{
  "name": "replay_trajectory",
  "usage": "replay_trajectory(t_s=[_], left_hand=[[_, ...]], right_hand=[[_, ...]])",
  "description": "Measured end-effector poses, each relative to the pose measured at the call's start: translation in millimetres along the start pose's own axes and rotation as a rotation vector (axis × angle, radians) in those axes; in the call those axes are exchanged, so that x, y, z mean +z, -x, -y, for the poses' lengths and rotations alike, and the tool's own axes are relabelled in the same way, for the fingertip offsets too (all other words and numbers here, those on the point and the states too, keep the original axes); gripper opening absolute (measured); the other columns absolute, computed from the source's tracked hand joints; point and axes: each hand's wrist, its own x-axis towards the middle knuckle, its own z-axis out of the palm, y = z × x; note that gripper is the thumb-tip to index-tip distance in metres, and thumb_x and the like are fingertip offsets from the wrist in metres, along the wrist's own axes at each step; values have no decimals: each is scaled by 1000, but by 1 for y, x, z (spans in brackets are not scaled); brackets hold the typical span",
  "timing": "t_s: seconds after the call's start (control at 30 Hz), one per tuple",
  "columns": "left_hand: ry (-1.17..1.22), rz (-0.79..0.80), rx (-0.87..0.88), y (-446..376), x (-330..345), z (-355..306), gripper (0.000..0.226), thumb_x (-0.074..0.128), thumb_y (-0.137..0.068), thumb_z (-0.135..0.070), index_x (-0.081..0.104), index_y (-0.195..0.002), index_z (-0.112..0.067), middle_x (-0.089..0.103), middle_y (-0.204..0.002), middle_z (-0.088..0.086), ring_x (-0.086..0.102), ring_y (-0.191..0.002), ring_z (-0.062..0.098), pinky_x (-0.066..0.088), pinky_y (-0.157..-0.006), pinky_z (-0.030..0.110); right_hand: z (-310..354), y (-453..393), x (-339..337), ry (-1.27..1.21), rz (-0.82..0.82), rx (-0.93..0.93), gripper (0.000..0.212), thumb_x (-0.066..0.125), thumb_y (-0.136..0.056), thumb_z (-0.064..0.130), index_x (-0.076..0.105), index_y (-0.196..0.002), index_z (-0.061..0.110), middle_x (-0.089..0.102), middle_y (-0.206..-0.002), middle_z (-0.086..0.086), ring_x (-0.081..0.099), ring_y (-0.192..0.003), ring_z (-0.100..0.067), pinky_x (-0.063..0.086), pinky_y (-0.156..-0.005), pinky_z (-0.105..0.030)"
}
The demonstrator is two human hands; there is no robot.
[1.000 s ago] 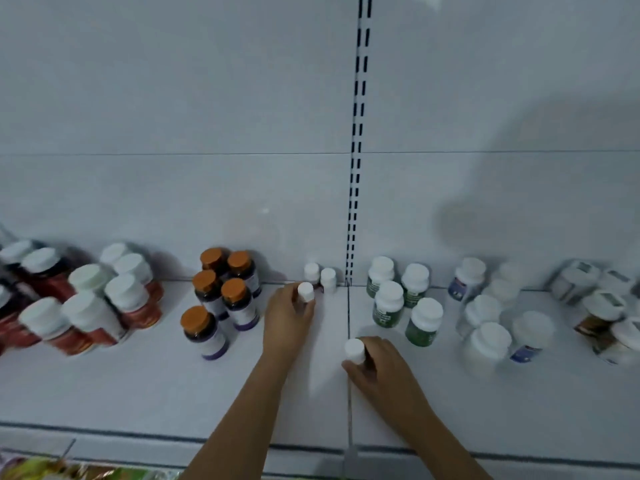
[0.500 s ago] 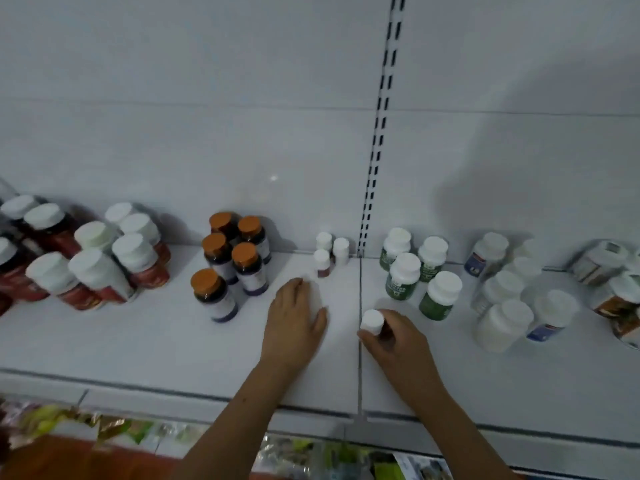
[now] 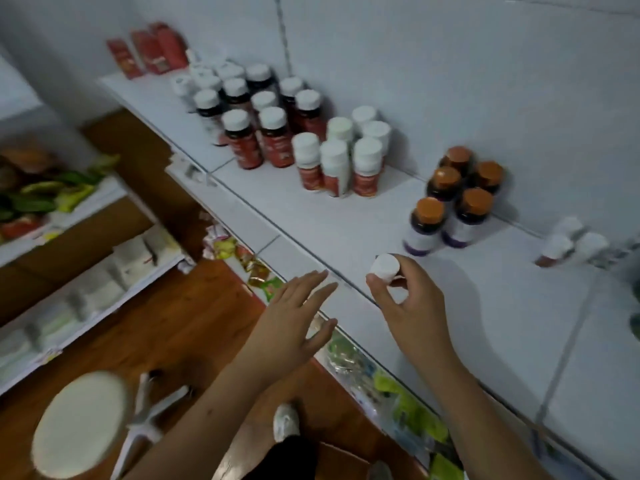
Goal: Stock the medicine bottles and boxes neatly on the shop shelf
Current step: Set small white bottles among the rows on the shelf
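Two hands work at the white shelf [image 3: 346,223], the largest thing here. Left hand [image 3: 294,323] hovers flat-fingered and empty past its front edge. Right hand [image 3: 412,306] pinches a small white-capped bottle [image 3: 384,266] just above the shelf; carried farther out, it could drop to the floor.

We see a white shelf [image 3: 346,230] running slantwise against a white back wall. On it stand, from the far end: red boxes [image 3: 149,50] upright at the back; dark bottles with white caps [image 3: 249,109] in a tight cluster; white-capped bottles with red labels [image 3: 341,150] just beside them; five orange-capped bottles [image 3: 453,199] with pale labels, a little apart; and three small white-capped bottles [image 3: 571,242], blurred, near the wall. The shelf's front strip stays bare.
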Motion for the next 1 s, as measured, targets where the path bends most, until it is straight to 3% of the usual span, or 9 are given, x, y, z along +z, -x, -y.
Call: replay_trajectory(t_s=[0.13, 0.27, 0.4, 0.57, 0.73, 1.0], left_hand=[[10, -47, -159, 23, -25, 77, 59, 23, -97, -64, 20, -152, -41, 15, -162, -15, 12, -150, 10, 13, -123, 37], [7, -81, -236, 39, -52, 158, 62, 21, -96, -65, 20, -153, -40, 15, -162, -14, 11, -150, 10, 17, -123, 39], [24, -125, -312, 48, -86, 233, 58, 32, -98, -59, 22, -152, -39, 17, -161, -14, 13, -149, 9, 8, -118, 27], [48, -150, -343, 48, -117, 310, 56, 31, -99, -60, 22, -151, -41, 15, -161, -17, 13, -148, 7, 14, -121, 30], [77, -160, -344, 21, -130, 375, 59, 32, -98, -61, 20, -152, -41, 18, -160, -13, 18, -148, 10, 31, -118, 42], [85, -194, -377, -75, -146, 490, 57, 33, -99, -59, 26, -151, -38, 24, -158, -15, 21, -146, 8, 29, -118, 37]], right_hand=[[37, -31, 73, 39, 169, -78, 24, 71, -87, 31, 59, -108, 32, 64, -103, 16, 60, -97, -3, 44, -78, -5], [71, -67, 155, 51, 221, -107, 21, 73, -87, 28, 63, -106, 26, 67, -100, 13, 61, -93, -2, 43, -73, -3], [108, -96, 232, 37, 259, -109, 24, 73, -87, 28, 62, -109, 28, 68, -101, 12, 62, -95, -3, 43, -73, -3], [144, -130, 302, 38, 250, -123, 25, 72, -88, 30, 63, -111, 28, 68, -104, 11, 63, -97, -6, 48, -79, -16], [164, -173, 351, 18, 254, -128, 22, 72, -88, 32, 62, -108, 31, 68, -100, 15, 63, -95, -4, 53, -82, -25], [171, -289, 438, -25, 235, -95, 17, 69, -90, 29, 62, -106, 27, 68, -98, 14, 63, -92, -2, 51, -77, -19]])
